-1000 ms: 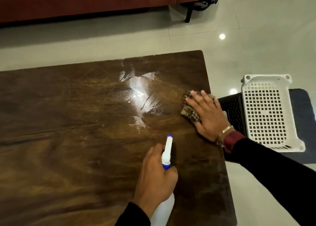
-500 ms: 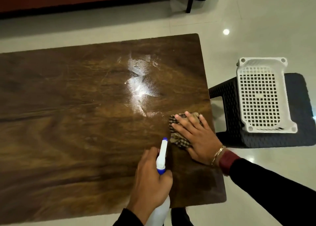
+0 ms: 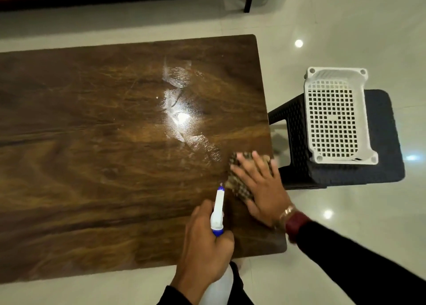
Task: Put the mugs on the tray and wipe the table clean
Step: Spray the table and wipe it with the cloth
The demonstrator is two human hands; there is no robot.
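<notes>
- Right fingers lie flat, pressing cloth on surface.
- Left fingers grip bottle just beside cloth.
- Tray sits on stool, right of surface.

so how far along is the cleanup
Done: no mugs on the table, though none show in the white tray either. In hand: right hand presses the cloth near the right edge; left hand grips the spray bottle. Left: wet streaks mid-table.
</notes>
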